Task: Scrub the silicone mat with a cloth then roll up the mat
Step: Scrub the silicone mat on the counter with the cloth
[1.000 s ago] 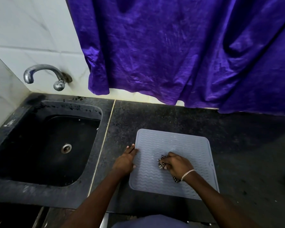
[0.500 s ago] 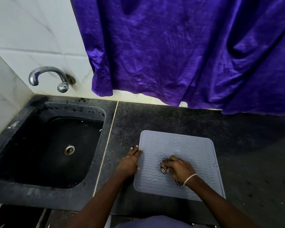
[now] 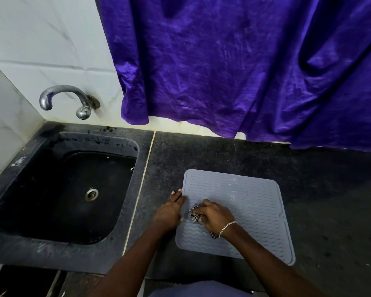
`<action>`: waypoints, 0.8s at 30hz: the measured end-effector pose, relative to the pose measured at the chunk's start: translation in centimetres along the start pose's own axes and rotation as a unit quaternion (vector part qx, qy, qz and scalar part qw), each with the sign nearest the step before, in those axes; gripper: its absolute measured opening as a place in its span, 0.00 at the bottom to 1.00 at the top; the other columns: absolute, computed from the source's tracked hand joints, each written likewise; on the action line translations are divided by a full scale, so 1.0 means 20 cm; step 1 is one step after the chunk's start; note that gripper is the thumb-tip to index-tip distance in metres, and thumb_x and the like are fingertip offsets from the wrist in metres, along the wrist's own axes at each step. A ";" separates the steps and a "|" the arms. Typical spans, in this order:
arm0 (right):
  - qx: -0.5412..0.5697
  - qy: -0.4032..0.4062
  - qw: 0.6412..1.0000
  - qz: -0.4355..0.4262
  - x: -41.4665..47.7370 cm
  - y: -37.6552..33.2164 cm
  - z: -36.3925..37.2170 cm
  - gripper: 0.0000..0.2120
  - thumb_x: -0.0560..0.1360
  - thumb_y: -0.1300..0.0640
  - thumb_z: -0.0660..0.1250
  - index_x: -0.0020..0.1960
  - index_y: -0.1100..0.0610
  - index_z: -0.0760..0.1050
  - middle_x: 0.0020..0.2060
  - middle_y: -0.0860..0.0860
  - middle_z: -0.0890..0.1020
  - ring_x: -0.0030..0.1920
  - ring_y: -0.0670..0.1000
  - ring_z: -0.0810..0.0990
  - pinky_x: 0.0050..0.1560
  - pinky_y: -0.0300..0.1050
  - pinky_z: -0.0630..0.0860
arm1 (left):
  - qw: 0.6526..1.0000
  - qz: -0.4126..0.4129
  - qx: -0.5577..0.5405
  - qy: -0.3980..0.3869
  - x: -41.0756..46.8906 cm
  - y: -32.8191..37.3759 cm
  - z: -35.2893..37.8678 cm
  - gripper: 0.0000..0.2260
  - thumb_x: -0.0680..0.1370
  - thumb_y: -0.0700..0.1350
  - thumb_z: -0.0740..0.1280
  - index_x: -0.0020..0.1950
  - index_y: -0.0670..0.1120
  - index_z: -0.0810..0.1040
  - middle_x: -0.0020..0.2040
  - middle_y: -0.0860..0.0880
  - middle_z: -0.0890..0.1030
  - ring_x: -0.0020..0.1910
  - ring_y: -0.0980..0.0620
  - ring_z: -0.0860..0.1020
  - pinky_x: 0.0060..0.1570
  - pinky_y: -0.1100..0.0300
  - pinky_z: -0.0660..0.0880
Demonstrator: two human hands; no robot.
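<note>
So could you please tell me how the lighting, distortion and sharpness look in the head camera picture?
Head view: wide-angle lens bends the counter edge and wall lines; light is dim and uneven, with the black sink and right countertop nearly lost in shadow; the tap shows small glints; the grey mat is sharp enough to show its ridges, while the checked cloth under the right hand looks slightly smeared.

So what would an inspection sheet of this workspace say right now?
Surface: dark speckled countertop, pale seam beside the sink.
Job's things: grey silicone mat lying flat, unrolled; checkered cloth bunched on it near its left edge.
Clutter: nothing seen.
Grippers: left hand pressing the mat's left edge; right hand, with a wrist chain, closed on the cloth.
Cables: nothing seen.
Surroundings: black sink, metal tap, white wall tiles, purple curtain.
</note>
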State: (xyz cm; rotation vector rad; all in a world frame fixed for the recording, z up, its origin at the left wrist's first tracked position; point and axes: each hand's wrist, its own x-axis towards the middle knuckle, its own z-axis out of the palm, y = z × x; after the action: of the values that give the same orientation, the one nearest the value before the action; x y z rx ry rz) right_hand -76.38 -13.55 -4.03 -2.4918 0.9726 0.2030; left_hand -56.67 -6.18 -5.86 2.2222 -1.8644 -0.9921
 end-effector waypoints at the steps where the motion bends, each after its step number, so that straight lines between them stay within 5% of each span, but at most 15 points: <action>1: 0.006 0.007 1.000 0.004 -0.02 0.02 0.01 0.18 0.77 0.53 0.64 0.66 0.42 0.76 0.60 0.45 0.75 0.61 0.51 0.77 0.59 0.47 0.77 | 1.000 0.000 -0.002 -0.001 0.00 0.00 0.00 0.36 0.79 0.48 0.68 0.82 0.50 0.53 0.83 0.51 0.43 0.82 0.48 0.44 0.77 0.47 0.59; 8: 0.000 -0.012 0.999 0.036 -0.12 0.19 -0.04 0.18 0.77 0.51 0.64 0.66 0.40 0.76 0.67 0.46 0.75 0.66 0.51 0.76 0.64 0.47 0.76 | 1.000 0.001 -0.004 0.000 0.02 -0.03 0.02 0.37 0.77 0.45 0.70 0.82 0.51 0.53 0.83 0.51 0.43 0.81 0.48 0.43 0.78 0.48 0.58; 20: -0.019 -0.007 1.000 -0.009 0.07 -0.09 -0.02 0.18 0.76 0.53 0.65 0.65 0.42 0.76 0.57 0.47 0.74 0.58 0.52 0.76 0.52 0.46 0.75 | 1.000 0.019 0.008 0.006 0.01 -0.02 0.01 0.36 0.79 0.50 0.69 0.82 0.49 0.53 0.83 0.49 0.44 0.81 0.46 0.45 0.77 0.49 0.59; 24: -0.001 -0.011 1.000 0.002 0.01 0.00 -0.01 0.20 0.78 0.53 0.65 0.68 0.40 0.74 0.64 0.45 0.73 0.63 0.52 0.75 0.60 0.46 0.76 | 1.000 0.015 -0.011 -0.002 0.01 -0.03 0.01 0.37 0.79 0.50 0.69 0.82 0.50 0.51 0.83 0.50 0.42 0.81 0.47 0.43 0.78 0.51 0.55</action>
State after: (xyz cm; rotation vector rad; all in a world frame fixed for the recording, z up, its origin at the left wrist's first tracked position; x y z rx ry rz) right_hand -76.25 -13.79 -3.87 -2.4851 0.9706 0.2323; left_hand -56.25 -6.09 -6.41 2.1749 -1.8733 -1.0085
